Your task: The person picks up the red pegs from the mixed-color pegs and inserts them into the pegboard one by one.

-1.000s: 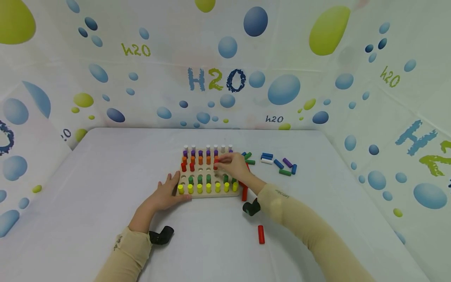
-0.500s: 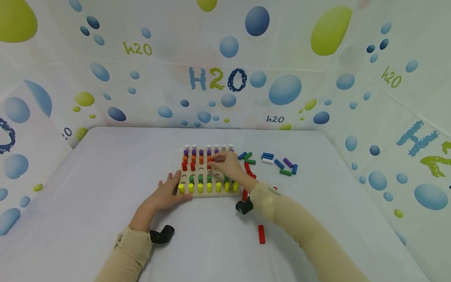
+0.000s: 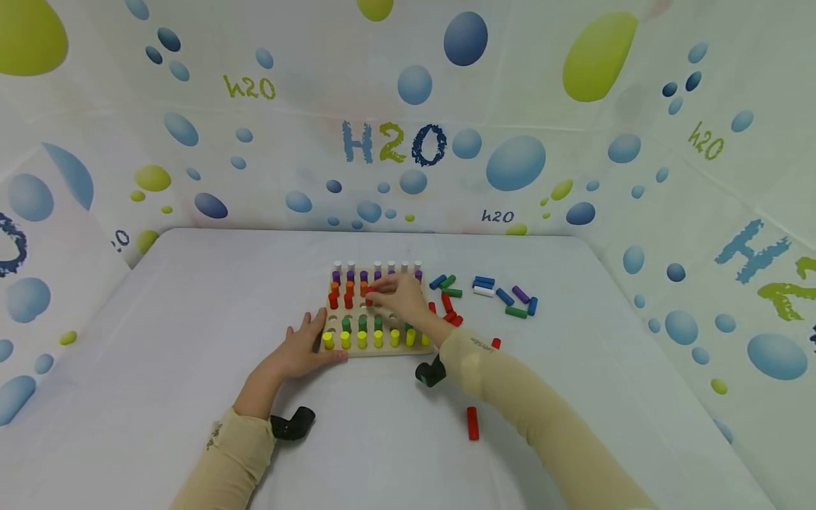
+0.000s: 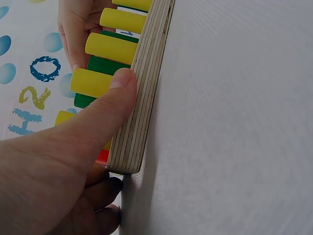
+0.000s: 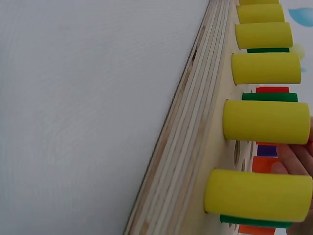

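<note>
A wooden pegboard (image 3: 382,355) stands on the table with rows of white, purple, orange, red, green and yellow pegs. My left hand (image 3: 298,352) rests at its front left corner, fingers along the left side. In the left wrist view the thumb (image 4: 117,93) presses on the plywood edge beside the yellow pegs (image 4: 90,82). My right hand (image 3: 403,296) is over the board and pinches a red peg (image 3: 370,296) between thumb and fingertips, right of two standing red pegs (image 3: 348,301). The held peg's lower end is over or in a hole; I cannot tell which.
Right of the board lie loose red pegs (image 3: 447,302), with blue (image 3: 484,280), white (image 3: 483,291), purple (image 3: 520,292) and green (image 3: 516,312) ones farther right. A single red peg (image 3: 472,423) lies nearer the front. Bare holes show between the red and green rows.
My right hand has moved left across the board with the red peg in its fingers, toward the standing red pegs. The left hand has stayed at the board's corner.
</note>
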`<state>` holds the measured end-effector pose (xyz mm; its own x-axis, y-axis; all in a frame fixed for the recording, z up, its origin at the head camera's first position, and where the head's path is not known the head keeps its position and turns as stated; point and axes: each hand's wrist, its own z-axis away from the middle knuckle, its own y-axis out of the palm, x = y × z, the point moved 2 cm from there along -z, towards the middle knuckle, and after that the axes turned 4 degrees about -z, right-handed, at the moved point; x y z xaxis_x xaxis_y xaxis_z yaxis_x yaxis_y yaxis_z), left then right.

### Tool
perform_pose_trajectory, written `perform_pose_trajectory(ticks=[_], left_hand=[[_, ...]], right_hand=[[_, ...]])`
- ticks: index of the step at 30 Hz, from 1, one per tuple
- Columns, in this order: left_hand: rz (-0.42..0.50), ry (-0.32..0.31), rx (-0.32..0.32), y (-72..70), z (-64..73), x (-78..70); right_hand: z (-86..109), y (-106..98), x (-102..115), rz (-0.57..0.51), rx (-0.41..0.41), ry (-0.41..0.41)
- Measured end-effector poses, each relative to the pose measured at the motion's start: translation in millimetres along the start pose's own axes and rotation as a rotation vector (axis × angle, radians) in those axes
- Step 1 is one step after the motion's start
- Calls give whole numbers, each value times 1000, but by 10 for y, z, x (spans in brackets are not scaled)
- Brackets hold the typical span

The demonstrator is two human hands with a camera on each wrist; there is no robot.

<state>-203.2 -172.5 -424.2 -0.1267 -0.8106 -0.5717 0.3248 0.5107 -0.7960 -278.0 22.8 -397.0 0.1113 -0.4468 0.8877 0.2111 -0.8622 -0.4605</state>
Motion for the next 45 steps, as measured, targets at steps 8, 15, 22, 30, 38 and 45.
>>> perform_pose_trajectory(ticks=[8,15,22,30,38,45], left_hand=[[2,0,7,-1,-12,24],[-4,10,5,-15,-28,21],[-4,17,7,-27,-47,38],[-6,13,12,-33,-65,37],[-9,19,12,-47,-81,51],[-9,16,11,-51,-93,60]], right_hand=[[-46,80,0,5,-7,-2],[-69,106,-1,11,-15,12],[-102,127,-14,1,-13,-24],[-125,139,-32,27,-11,-27],[-128,151,-22,42,-3,-36],[-142,163,-18,51,3,-27]])
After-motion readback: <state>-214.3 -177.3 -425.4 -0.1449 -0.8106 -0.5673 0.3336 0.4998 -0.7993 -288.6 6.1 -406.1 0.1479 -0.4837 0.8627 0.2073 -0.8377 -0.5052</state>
